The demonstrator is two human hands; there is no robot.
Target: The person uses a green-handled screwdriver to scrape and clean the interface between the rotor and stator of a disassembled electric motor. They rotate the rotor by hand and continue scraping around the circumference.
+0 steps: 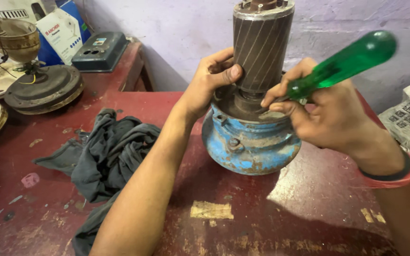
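Red worn workbench [243, 223], centre frame: blue rusty motor housing [250, 147] stands upright, striped rotor [262, 45] rising from it. Left hand [209, 83] grips rotor base, thumb pressed on its side. Right hand [328, 111] fingers closed on green-handled screwdriver [345, 61], tip hidden at housing top. Grey rag [105, 156] lies left of housing.

Both forearms are bare and sleeveless, with a red-and-black band [395, 176] circling the wrist of the right hand [330, 116].
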